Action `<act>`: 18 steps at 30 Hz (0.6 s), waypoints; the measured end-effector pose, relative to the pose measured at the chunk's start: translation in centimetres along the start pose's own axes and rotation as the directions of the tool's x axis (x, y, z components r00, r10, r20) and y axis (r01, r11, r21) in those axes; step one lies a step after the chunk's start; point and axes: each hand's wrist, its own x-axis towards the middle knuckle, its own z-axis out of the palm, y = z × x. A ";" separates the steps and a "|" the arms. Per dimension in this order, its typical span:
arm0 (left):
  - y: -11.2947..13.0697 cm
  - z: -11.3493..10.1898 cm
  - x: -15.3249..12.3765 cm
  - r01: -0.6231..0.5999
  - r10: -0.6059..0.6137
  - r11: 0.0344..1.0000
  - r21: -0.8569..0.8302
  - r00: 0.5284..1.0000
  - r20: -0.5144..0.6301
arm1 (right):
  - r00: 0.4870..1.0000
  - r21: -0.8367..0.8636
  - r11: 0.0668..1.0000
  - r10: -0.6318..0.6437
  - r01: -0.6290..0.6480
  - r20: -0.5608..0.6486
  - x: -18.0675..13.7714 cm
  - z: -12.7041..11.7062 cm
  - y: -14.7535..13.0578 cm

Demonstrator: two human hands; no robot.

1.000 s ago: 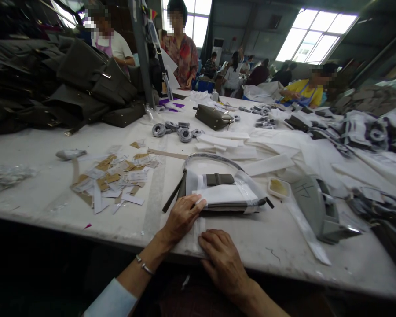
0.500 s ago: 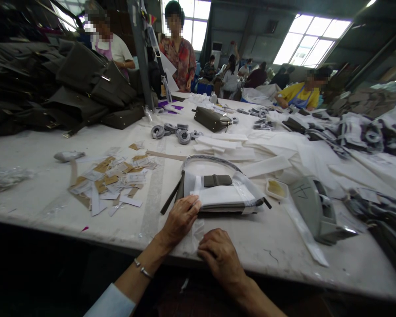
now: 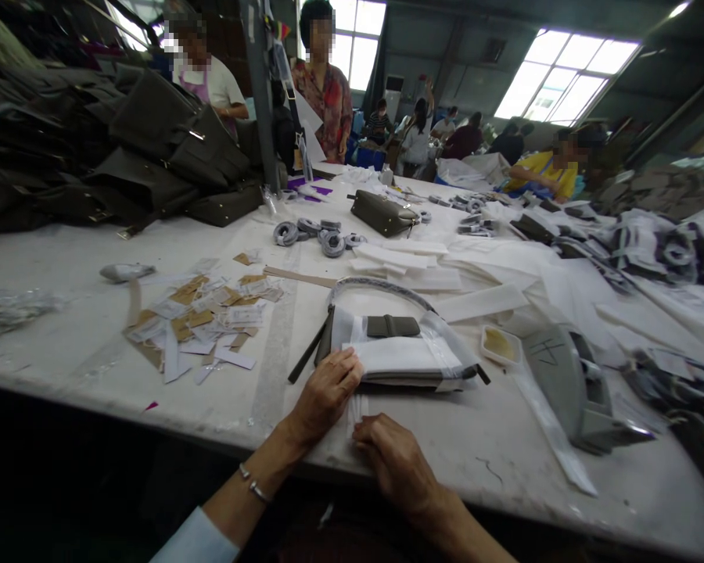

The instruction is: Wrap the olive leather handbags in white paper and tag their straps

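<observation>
Far to the left of the wrapped handbag (image 3: 399, 356), a crinkled clear-plastic heap (image 3: 8, 309) is cut off by the picture's edge, and the dark bags (image 3: 152, 156) piled behind it blur into one mass. Nearer the handbag on that side lie flat paper tags (image 3: 211, 317), tan and white, scattered loose on the pale, scuffed table (image 3: 64, 266).

My left hand (image 3: 325, 395) rests on the handbag's near left corner, fingers together and laid flat, pressing on the white wrap. The handbag lies flat at the table's front edge, straight before me: grey-green, smooth, slim, with a curved handle (image 3: 381, 288) sheathed in speckled wrap and a dark flap tab (image 3: 393, 326) showing above the white sheet. Clear film (image 3: 446, 344) covers its right half.

My right hand (image 3: 396, 461) sits just in front of the handbag, fingers curled together, perhaps pinching a clear strip (image 3: 357, 407); the tips are hidden, so I cannot tell for sure.

Right of the handbag stand a small white tray (image 3: 498, 344) of yellowish stuff and a grey, wedge-shaped tape dispenser (image 3: 563, 383)
</observation>
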 end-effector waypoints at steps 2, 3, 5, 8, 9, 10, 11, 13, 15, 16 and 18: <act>0.0 0.1 0.0 0.016 -0.016 1.000 -0.027 1.000 0.014 | 1.000 -0.017 1.000 0.016 -0.016 0.014 -0.2 -0.1 -0.1; -0.1 0.2 0.0 0.027 -0.026 0.999 -0.034 0.999 0.026 | 1.000 -0.022 1.000 0.020 -0.020 0.020 -0.3 -0.1 -0.1; -0.1 0.3 -0.1 0.047 -0.045 0.998 -0.041 0.998 0.044 | 0.999 -0.017 1.000 0.022 -0.022 0.026 -0.5 -0.3 -0.5; -0.1 0.5 -0.2 0.069 -0.067 0.997 -0.045 0.996 0.052 | 0.999 -0.001 1.000 0.024 -0.024 0.039 -1.0 -0.3 -1.3; -0.1 0.5 -0.2 0.073 -0.071 0.996 -0.048 0.996 0.050 | 0.999 0.004 1.000 0.027 -0.027 0.042 -1.2 -0.3 -1.6; -0.1 0.5 -0.2 0.077 -0.074 0.996 -0.050 0.996 0.048 | 0.999 0.007 0.999 0.034 -0.034 0.043 -1.4 -0.3 -1.9; -0.1 0.5 -0.1 0.078 -0.076 0.996 -0.052 0.996 0.047 | 0.998 0.009 0.999 0.045 -0.045 0.039 -1.5 -0.3 -2.1; 0.0 0.4 -0.1 0.077 -0.075 0.996 -0.050 0.996 0.042 | 0.997 0.016 0.997 0.074 -0.074 0.020 -1.5 -0.6 -2.4; 0.0 0.4 0.0 0.068 -0.067 0.997 -0.041 0.997 0.036 | 0.995 0.024 0.995 0.102 -0.101 -0.012 -0.9 -1.3 -2.4; 0.0 0.3 0.0 0.064 -0.063 0.997 -0.035 0.997 0.038 | 0.993 0.026 0.994 0.111 -0.110 -0.029 -0.3 -1.7 -2.4; 0.0 0.3 -0.1 0.055 -0.053 0.998 -0.023 0.997 0.052 | 0.990 0.020 0.992 0.125 -0.124 -0.061 1.1 -2.8 -2.2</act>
